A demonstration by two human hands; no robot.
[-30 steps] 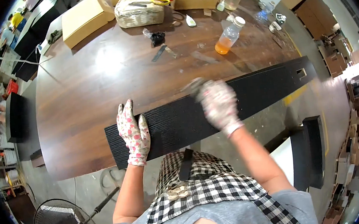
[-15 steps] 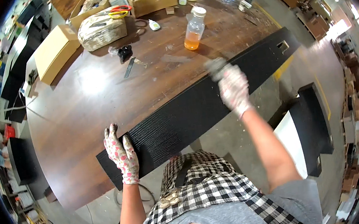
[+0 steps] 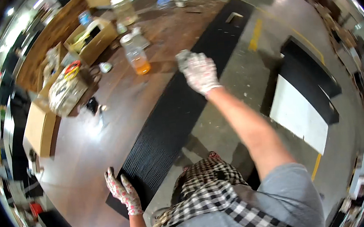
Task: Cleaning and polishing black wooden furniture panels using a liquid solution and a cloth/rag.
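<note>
A long black board (image 3: pixel 164 111) with a ridged, wood-grain face lies slantwise along the right edge of the brown table, from near left to far right. My left hand (image 3: pixel 125 193), in a white glove with pink spots and darkened fingertips, rests on the board's near end, thumb and fingers apart. Farther along, my right hand (image 3: pixel 200 73) in a matching glove is closed over a grey rag (image 3: pixel 182 59), pressed to the board's left edge. Only part of the rag shows past the fingers. At the far end of the board is a pale-edged cutout (image 3: pixel 233 17).
On the table (image 3: pixel 77 163) stand a bottle of orange liquid (image 3: pixel 141 67), a larger clear jug (image 3: pixel 124 9), a box of supplies (image 3: pixel 96 47), a plastic-wrapped bundle (image 3: pixel 67 91) and a closed carton (image 3: pixel 39 127). Black and white panels (image 3: pixel 299 106) stand on the floor at right.
My view has turned, so the board looks steeper. My right hand has slid the rag along the board toward its far end; my left hand stays on the near end.
</note>
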